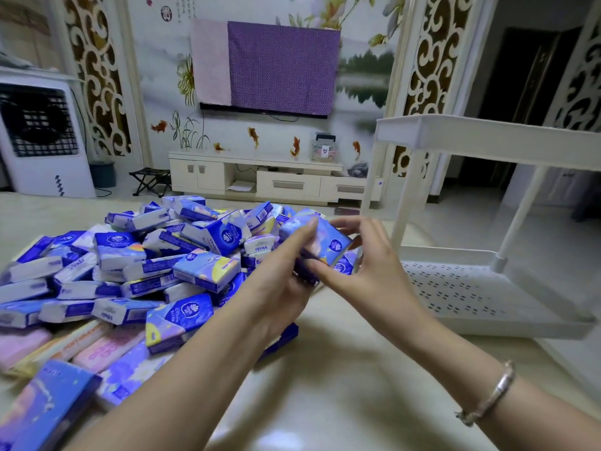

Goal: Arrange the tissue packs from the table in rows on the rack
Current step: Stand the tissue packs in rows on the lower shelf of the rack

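Both hands | left hand [279, 281] and right hand [367, 271] are gripping tissue packs [320, 247] | squaring them for the rack [487, 297] at the table's [341, 385] right edge.

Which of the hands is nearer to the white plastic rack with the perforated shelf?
Right. The right hand is beside the white plastic rack, just left of its lower shelf. The left hand is farther left, by the pile. Both hold a blue tissue pack.
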`<state>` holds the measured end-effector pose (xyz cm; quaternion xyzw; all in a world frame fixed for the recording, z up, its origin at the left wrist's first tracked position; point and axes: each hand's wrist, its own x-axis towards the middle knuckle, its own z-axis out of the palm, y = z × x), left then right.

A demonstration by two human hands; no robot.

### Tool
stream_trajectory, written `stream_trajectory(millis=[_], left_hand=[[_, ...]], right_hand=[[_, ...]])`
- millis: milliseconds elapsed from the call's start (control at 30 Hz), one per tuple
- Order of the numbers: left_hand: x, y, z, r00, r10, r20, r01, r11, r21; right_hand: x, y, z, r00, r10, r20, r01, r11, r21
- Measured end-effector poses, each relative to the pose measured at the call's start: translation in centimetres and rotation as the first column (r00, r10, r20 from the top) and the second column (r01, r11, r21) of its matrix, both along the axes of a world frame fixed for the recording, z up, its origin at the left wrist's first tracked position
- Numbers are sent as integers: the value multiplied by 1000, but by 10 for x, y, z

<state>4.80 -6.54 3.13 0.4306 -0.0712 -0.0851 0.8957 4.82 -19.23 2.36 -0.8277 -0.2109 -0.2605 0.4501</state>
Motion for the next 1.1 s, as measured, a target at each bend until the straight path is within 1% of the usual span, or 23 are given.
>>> stream_trajectory(millis=[33,67,100,167,233,300,367,433,500,567,600,633,667,733,833,900,1000,1100], left_hand=[[1,-3,1,1000,12,-9,-12,1000,25],[1,-5,2,1000,15,-16,-15,999,29],[0,-7,3,1000,11,-21,-11,1000,14],[0,-14,5,999,37,-17,-36,999,27],[-4,-22,6,997,79,18,-80,987,137],[-9,-30,5,995,73,62,-88,954,286],[-9,-36,3,996,15,83,-46,919,392],[-5,-40,2,998,-16,59,-13,890,456],[13,-44,-5,1000,-1,11,-4,881,474],[28,-49,-13,997,73,2,-63,846,530],[36,-52,-20,993,114,14,-100,798,594],[41,-57,-26,991,128,45,-124,723,680],[49,-62,-34,990,112,86,-138,634,761],[66,-74,-49,984,75,162,-178,486,856],[83,-88,-56,961,105,254,-275,351,895],[86,-92,-55,953,99,285,-302,281,911],[88,-93,-56,954,99,282,-299,270,915],[83,-91,-61,964,52,262,-267,231,936]], right_hand=[[-1,-1,0,997,28,-79,-23,998,59],[-1,-2,0,981,76,-181,-47,986,160],[-1,-2,0,951,157,-267,-71,949,306],[-1,-7,-1,854,352,-384,-76,813,577],[-8,-14,3,754,521,-401,-103,696,711],[-18,-24,6,713,585,-387,-137,657,741],[-24,-40,8,713,585,-387,-136,656,742],[-29,-57,10,735,547,-400,-103,674,732],[-31,-78,9,759,511,-404,-63,674,736],[-34,-99,8,784,482,-391,-38,666,745],[-35,-108,7,801,457,-386,-20,666,746],[-34,-118,5,818,425,-387,7,665,747],[-32,-126,2,830,396,-392,38,662,749],[-22,-140,-4,852,304,-426,125,673,729],[-2,-155,-12,845,133,-518,241,771,590],[11,-158,-12,838,54,-543,253,844,473],[32,-158,-11,843,18,-537,184,929,320],[50,-157,-11,832,-2,-555,79,990,115]])
